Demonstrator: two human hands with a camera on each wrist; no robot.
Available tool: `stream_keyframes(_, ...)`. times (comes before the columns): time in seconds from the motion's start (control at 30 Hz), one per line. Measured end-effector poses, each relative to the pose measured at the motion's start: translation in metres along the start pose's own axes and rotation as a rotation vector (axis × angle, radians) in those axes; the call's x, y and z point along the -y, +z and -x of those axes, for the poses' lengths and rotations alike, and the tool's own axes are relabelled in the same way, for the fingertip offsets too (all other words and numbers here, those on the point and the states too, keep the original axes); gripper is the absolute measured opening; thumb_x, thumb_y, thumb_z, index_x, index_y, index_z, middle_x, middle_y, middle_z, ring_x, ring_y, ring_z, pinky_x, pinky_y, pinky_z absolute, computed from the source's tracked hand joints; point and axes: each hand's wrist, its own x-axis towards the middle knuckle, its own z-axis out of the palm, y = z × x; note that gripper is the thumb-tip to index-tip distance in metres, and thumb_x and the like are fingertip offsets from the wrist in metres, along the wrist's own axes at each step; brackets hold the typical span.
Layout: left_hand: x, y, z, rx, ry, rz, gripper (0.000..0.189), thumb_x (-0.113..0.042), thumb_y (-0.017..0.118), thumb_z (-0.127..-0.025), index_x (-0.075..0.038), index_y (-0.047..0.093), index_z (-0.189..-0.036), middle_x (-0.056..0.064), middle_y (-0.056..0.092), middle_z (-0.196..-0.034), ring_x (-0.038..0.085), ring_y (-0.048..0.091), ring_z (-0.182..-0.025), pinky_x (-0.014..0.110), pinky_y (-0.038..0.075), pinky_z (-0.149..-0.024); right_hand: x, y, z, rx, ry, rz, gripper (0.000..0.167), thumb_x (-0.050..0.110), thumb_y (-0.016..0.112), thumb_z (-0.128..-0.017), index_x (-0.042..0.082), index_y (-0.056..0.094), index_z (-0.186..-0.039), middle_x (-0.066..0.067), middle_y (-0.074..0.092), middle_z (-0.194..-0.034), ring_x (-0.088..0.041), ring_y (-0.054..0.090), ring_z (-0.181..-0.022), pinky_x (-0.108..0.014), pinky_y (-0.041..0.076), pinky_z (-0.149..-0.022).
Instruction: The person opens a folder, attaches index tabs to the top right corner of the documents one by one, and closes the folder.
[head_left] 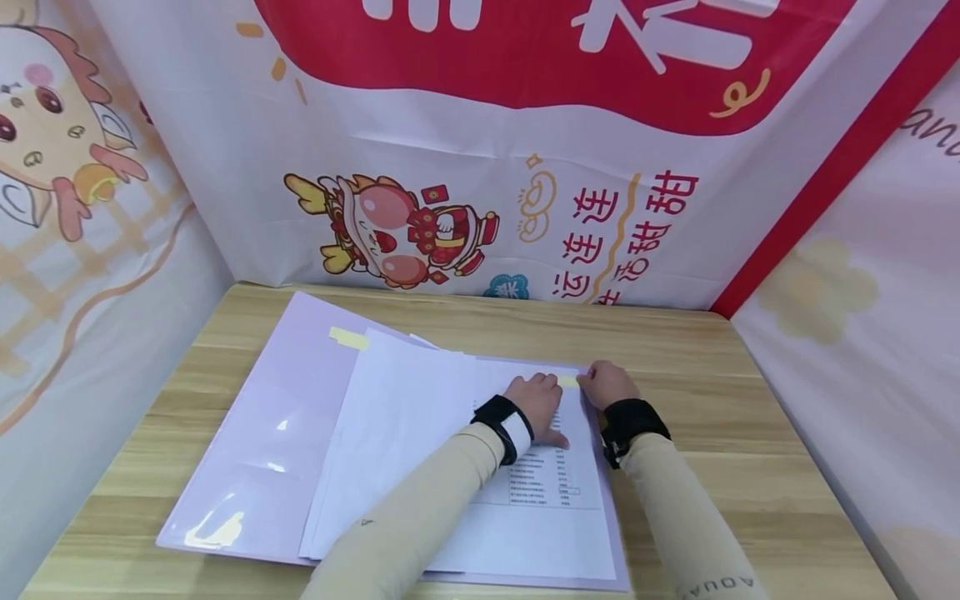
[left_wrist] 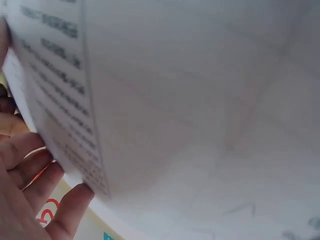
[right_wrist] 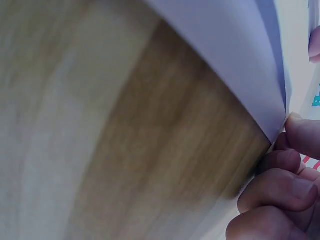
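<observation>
A lavender folder [head_left: 300,400] lies spread on the table with white sheets in it. On its right side is a printed sheet [head_left: 540,533] carrying a table of text. My left hand [head_left: 536,404] rests on this sheet, fingers fairly straight and thumb spread. Just right of its fingertips is a pale yellow sticky tab [head_left: 568,382] near the sheet's top edge. My right hand [head_left: 609,385] pinches the folder's upper right corner beside that tab. In the right wrist view its thumb [right_wrist: 304,134] lies over the corner, the other fingers curled below.
Another yellow sticky tab [head_left: 349,338] juts from the upper left of the left-hand sheets [head_left: 390,417]. The wooden table [head_left: 712,392] extends right of the folder. Printed cloth hangings [head_left: 247,133] stand behind the table and along both sides.
</observation>
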Motion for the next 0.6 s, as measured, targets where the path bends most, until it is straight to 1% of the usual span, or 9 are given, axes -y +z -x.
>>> stream_keyframes(0.1, 0.003, 0.003, -0.001, 0.026, 0.008, 0.014, 0.072, -0.07, 0.066, -0.077, -0.018, 0.062, -0.127, -0.002, 0.06, -0.127, 0.015, 0.058, -0.114, 0.033, 0.054, -0.084, 0.0, 0.0, -0.001, -0.012, -0.006, 0.006, 0.028, 0.03, 0.057, -0.096, 0.006, 0.059, -0.08, -0.007, 0.06, -0.075, -0.024, 0.056, -0.069, -0.031, 0.039, -0.06)
stream_keyframes(0.17, 0.005, 0.003, 0.0, 0.05, 0.018, 0.02, 0.063, -0.062, 0.068, -0.082, -0.019, 0.063, -0.127, -0.002, 0.06, -0.128, 0.015, 0.058, -0.115, 0.034, 0.054, -0.087, 0.0, -0.001, 0.0, -0.012, -0.007, 0.007, 0.028, 0.03, 0.057, -0.096, 0.006, 0.058, -0.08, -0.008, 0.06, -0.075, -0.024, 0.056, -0.07, -0.031, 0.039, -0.06)
stream_keyframes(0.27, 0.01, -0.001, 0.002, 0.087, 0.035, 0.017, 0.053, -0.055, 0.068, -0.085, -0.021, 0.064, -0.126, -0.001, 0.063, -0.124, 0.017, 0.059, -0.113, 0.037, 0.053, -0.087, -0.001, -0.001, 0.0, -0.023, -0.004, 0.019, 0.028, 0.03, 0.057, -0.096, 0.007, 0.058, -0.08, -0.007, 0.059, -0.074, -0.024, 0.056, -0.069, -0.031, 0.038, -0.059)
stream_keyframes(0.37, 0.014, -0.007, 0.006, 0.1, 0.04, 0.014, 0.049, -0.054, 0.067, -0.087, -0.022, 0.066, -0.124, 0.0, 0.065, -0.118, 0.018, 0.06, -0.109, 0.039, 0.054, -0.087, -0.002, -0.001, 0.001, -0.037, -0.003, 0.014, 0.028, 0.03, 0.057, -0.096, 0.007, 0.057, -0.08, -0.007, 0.058, -0.073, -0.024, 0.055, -0.068, -0.031, 0.037, -0.058)
stream_keyframes(0.5, 0.021, -0.019, 0.013, 0.085, 0.04, 0.011, 0.047, -0.052, 0.067, -0.088, -0.022, 0.067, -0.123, 0.0, 0.066, -0.116, 0.018, 0.061, -0.106, 0.038, 0.054, -0.084, 0.001, -0.002, 0.004, -0.068, -0.021, -0.009, 0.027, 0.028, 0.059, -0.096, 0.007, 0.057, -0.079, -0.006, 0.057, -0.071, -0.023, 0.054, -0.065, -0.029, 0.037, -0.056)
stream_keyframes(0.6, 0.025, -0.034, 0.021, 0.088, 0.035, 0.025, 0.045, -0.05, 0.067, -0.088, -0.022, 0.067, -0.123, 0.0, 0.066, -0.118, 0.018, 0.062, -0.107, 0.038, 0.054, -0.086, 0.005, -0.004, 0.006, -0.076, -0.042, -0.031, 0.027, 0.028, 0.059, -0.096, 0.006, 0.057, -0.079, -0.006, 0.057, -0.072, -0.022, 0.054, -0.065, -0.029, 0.037, -0.055)
